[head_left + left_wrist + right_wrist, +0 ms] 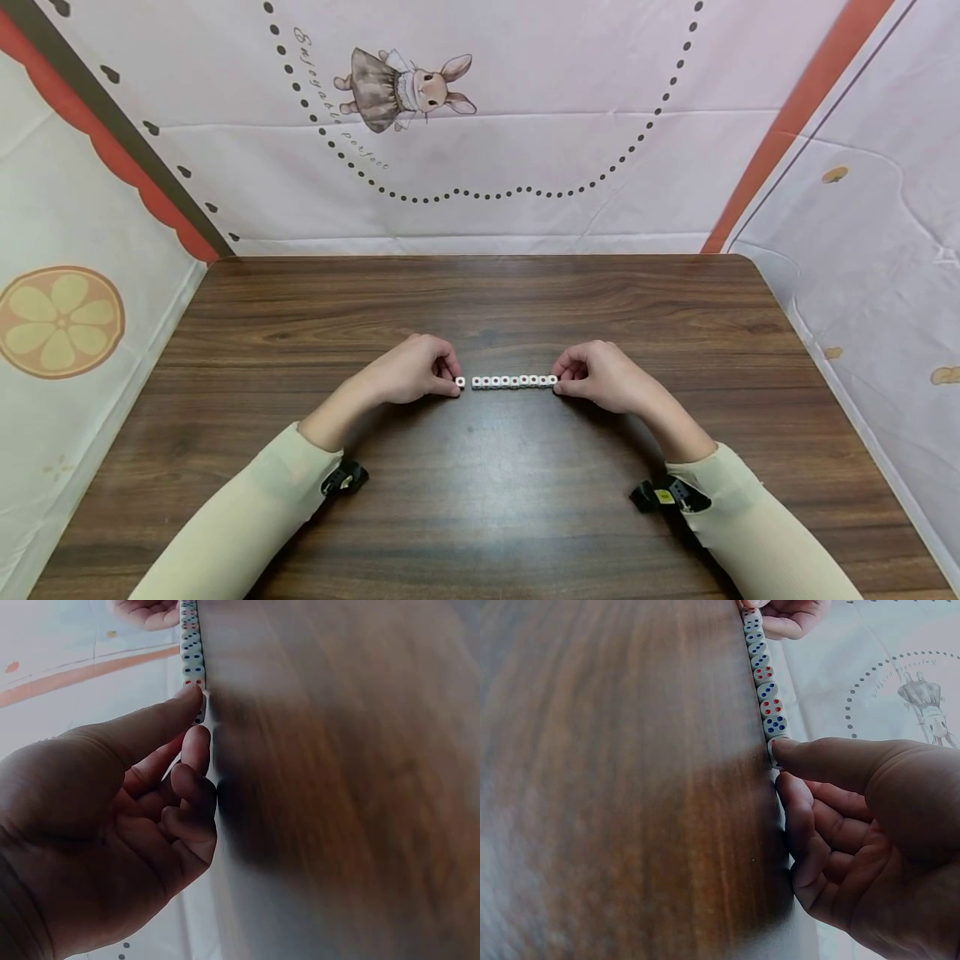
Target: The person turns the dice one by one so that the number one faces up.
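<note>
A straight row of several white dice lies on the brown wooden table, each showing a single red dot upward in the head view. Off its left end, across a small gap, stands one separate die, pinched between the thumb and finger of my left hand. My right hand pinches the end die at the row's right. Blue and red pips show on the dice's sides in the right wrist view. The thumb partly covers the held die in each wrist view.
Behind the table hangs a pale cloth with a printed rabbit, and similar cloth covers both sides. A black strap with a small device sits at the left wrist, and another strap device at the right.
</note>
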`<action>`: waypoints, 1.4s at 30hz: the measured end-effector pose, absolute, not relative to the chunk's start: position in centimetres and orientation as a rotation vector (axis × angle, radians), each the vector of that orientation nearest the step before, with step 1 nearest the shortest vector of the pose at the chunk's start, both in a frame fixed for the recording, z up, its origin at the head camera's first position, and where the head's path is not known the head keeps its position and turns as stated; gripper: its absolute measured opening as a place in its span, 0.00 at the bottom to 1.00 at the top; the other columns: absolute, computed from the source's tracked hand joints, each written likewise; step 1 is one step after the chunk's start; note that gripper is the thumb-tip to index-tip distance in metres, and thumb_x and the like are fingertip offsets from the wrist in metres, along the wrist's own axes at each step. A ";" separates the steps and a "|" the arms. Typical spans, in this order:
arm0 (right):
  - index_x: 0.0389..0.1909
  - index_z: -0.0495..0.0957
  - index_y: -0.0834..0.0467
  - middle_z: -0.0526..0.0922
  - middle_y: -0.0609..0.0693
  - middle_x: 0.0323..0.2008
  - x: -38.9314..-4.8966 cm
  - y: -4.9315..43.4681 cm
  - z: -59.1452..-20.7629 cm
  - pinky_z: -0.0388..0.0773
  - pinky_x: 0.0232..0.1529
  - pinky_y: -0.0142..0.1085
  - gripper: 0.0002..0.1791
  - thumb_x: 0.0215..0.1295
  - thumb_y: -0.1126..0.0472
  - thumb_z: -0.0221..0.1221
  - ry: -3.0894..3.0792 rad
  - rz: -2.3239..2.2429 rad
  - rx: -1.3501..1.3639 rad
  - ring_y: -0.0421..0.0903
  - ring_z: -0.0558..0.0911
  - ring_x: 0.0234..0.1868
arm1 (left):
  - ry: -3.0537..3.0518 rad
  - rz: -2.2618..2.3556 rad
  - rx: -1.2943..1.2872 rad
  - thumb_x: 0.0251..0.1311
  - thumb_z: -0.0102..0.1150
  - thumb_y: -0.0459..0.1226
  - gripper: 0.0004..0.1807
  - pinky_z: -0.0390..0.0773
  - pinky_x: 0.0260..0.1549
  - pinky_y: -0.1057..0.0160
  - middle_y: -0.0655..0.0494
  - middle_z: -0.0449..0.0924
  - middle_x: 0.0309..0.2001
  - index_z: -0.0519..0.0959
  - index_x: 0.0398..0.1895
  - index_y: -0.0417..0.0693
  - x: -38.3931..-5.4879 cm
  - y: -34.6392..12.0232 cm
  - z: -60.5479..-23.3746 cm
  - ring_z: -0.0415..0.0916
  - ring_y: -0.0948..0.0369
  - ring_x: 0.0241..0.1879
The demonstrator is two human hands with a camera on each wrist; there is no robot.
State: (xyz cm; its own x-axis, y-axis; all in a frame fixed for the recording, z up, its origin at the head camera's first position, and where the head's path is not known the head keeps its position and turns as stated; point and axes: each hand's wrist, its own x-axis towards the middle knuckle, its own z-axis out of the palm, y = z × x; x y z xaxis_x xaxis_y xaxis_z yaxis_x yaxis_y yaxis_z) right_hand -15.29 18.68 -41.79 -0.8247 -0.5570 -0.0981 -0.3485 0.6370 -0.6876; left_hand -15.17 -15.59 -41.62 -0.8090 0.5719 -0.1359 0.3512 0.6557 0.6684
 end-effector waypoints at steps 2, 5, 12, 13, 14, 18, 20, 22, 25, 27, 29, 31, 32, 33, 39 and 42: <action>0.37 0.87 0.56 0.83 0.41 0.28 -15.3 18.7 -41.8 0.77 0.37 0.37 0.04 0.66 0.63 0.73 2.556 -0.981 -0.728 0.40 0.80 0.31 | 2.541 0.920 0.735 0.59 0.80 0.37 0.09 0.78 0.36 0.63 0.65 0.83 0.28 0.85 0.33 0.51 -15.2 -15.4 -41.7 0.79 0.66 0.31; 0.37 0.87 0.56 0.83 0.42 0.28 -15.3 18.7 -41.8 0.77 0.37 0.37 0.04 0.66 0.63 0.73 2.554 -0.981 -0.723 0.40 0.80 0.31 | 2.540 0.922 0.745 0.59 0.80 0.37 0.09 0.78 0.35 0.63 0.65 0.83 0.28 0.84 0.34 0.51 -15.2 -15.2 -41.9 0.79 0.66 0.31; 0.38 0.87 0.56 0.83 0.42 0.28 -15.3 18.7 -41.9 0.77 0.37 0.37 0.04 0.66 0.63 0.73 2.554 -0.983 -0.731 0.40 0.80 0.31 | 2.547 0.917 0.769 0.59 0.80 0.37 0.10 0.78 0.37 0.63 0.65 0.82 0.28 0.84 0.34 0.50 -15.2 -14.8 -41.8 0.78 0.66 0.31; 0.37 0.87 0.56 0.83 0.42 0.28 -15.3 18.7 -41.8 0.77 0.37 0.37 0.04 0.66 0.63 0.73 2.555 -0.983 -0.732 0.40 0.80 0.31 | 2.550 0.913 0.770 0.59 0.80 0.37 0.10 0.78 0.37 0.63 0.65 0.82 0.28 0.84 0.34 0.49 -15.2 -14.7 -41.8 0.78 0.66 0.31; 0.37 0.87 0.56 0.83 0.42 0.28 -15.3 18.7 -41.8 0.77 0.37 0.37 0.04 0.66 0.63 0.73 2.555 -0.983 -0.734 0.40 0.80 0.31 | 2.551 0.912 0.770 0.59 0.79 0.37 0.10 0.78 0.37 0.63 0.65 0.82 0.28 0.84 0.34 0.49 -15.2 -14.7 -41.8 0.78 0.66 0.31; 0.37 0.87 0.56 0.83 0.41 0.28 -15.2 18.7 -41.8 0.77 0.37 0.37 0.04 0.66 0.63 0.73 2.557 -0.982 -0.730 0.40 0.80 0.31 | 2.554 0.907 0.767 0.59 0.79 0.37 0.10 0.77 0.37 0.63 0.65 0.82 0.28 0.84 0.34 0.50 -15.2 -14.6 -41.8 0.78 0.67 0.30; 0.38 0.87 0.56 0.83 0.41 0.28 -15.3 18.7 -41.8 0.77 0.37 0.37 0.04 0.66 0.63 0.73 2.556 -0.983 -0.730 0.40 0.80 0.31 | 2.553 0.908 0.767 0.59 0.79 0.37 0.09 0.77 0.37 0.63 0.65 0.82 0.27 0.84 0.34 0.50 -15.2 -14.6 -41.9 0.78 0.67 0.30; 0.38 0.87 0.56 0.83 0.41 0.29 -15.3 18.7 -41.8 0.77 0.37 0.37 0.04 0.66 0.63 0.73 2.555 -0.984 -0.729 0.40 0.80 0.31 | 2.552 0.906 0.768 0.59 0.79 0.37 0.09 0.77 0.37 0.63 0.65 0.81 0.27 0.84 0.34 0.50 -15.2 -14.5 -41.8 0.77 0.67 0.30; 0.38 0.87 0.56 0.83 0.42 0.29 -15.3 18.7 -41.8 0.77 0.37 0.37 0.04 0.66 0.63 0.73 2.556 -0.985 -0.731 0.40 0.80 0.31 | 2.551 0.901 0.769 0.60 0.79 0.37 0.09 0.77 0.37 0.63 0.65 0.81 0.27 0.84 0.35 0.49 -15.2 -14.5 -41.8 0.77 0.67 0.30; 0.38 0.87 0.56 0.83 0.42 0.29 -15.2 18.7 -41.8 0.77 0.37 0.37 0.04 0.66 0.63 0.73 2.557 -0.984 -0.732 0.40 0.80 0.31 | 2.550 0.898 0.767 0.60 0.78 0.37 0.09 0.77 0.37 0.63 0.65 0.81 0.27 0.84 0.35 0.49 -15.2 -14.5 -41.8 0.77 0.67 0.30; 0.38 0.87 0.57 0.83 0.41 0.29 -15.2 18.7 -41.9 0.77 0.37 0.37 0.04 0.66 0.63 0.73 2.561 -0.984 -0.734 0.40 0.80 0.31 | 2.547 0.901 0.763 0.60 0.78 0.36 0.09 0.77 0.37 0.63 0.65 0.81 0.27 0.84 0.35 0.49 -15.2 -14.5 -41.8 0.77 0.67 0.30; 0.38 0.87 0.57 0.83 0.41 0.28 -15.3 18.7 -42.0 0.77 0.37 0.37 0.04 0.66 0.63 0.73 2.565 -0.983 -0.738 0.39 0.80 0.31 | 2.545 0.904 0.760 0.60 0.78 0.36 0.09 0.77 0.37 0.63 0.64 0.81 0.27 0.84 0.35 0.49 -15.2 -14.4 -41.8 0.77 0.67 0.29; 0.38 0.87 0.57 0.83 0.41 0.28 -15.3 18.7 -42.0 0.77 0.37 0.37 0.04 0.66 0.63 0.73 2.566 -0.984 -0.740 0.39 0.80 0.31 | 2.546 0.904 0.760 0.60 0.78 0.36 0.09 0.77 0.37 0.63 0.65 0.81 0.27 0.84 0.35 0.49 -15.2 -14.4 -41.9 0.77 0.67 0.29; 0.38 0.87 0.57 0.83 0.41 0.28 -15.3 18.7 -42.0 0.77 0.37 0.37 0.04 0.66 0.63 0.73 2.567 -0.985 -0.740 0.39 0.80 0.31 | 2.546 0.904 0.759 0.60 0.78 0.36 0.09 0.77 0.37 0.63 0.65 0.81 0.27 0.84 0.35 0.49 -15.2 -14.4 -41.9 0.77 0.67 0.29; 0.37 0.87 0.56 0.83 0.41 0.28 -15.2 18.7 -42.0 0.77 0.37 0.37 0.05 0.65 0.63 0.73 2.570 -0.984 -0.738 0.39 0.80 0.31 | 2.548 0.899 0.761 0.60 0.78 0.36 0.09 0.77 0.38 0.62 0.65 0.81 0.27 0.84 0.36 0.49 -15.2 -14.4 -41.8 0.77 0.67 0.29; 0.38 0.87 0.56 0.83 0.41 0.28 -15.3 18.7 -42.0 0.77 0.37 0.37 0.05 0.64 0.63 0.74 2.569 -0.985 -0.737 0.39 0.80 0.31 | 2.546 0.903 0.759 0.60 0.78 0.36 0.09 0.77 0.37 0.62 0.65 0.81 0.27 0.84 0.36 0.49 -15.2 -14.5 -41.8 0.77 0.66 0.29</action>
State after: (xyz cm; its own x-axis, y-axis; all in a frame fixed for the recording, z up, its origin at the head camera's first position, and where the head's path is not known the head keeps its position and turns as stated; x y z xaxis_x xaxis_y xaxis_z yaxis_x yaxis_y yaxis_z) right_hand -15.27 18.69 -41.97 -0.8264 -0.5566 -0.0854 -0.3567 0.6348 -0.6854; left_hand -15.16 -14.46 -41.77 -0.8019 0.5832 -0.1300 0.3709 0.6564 0.6570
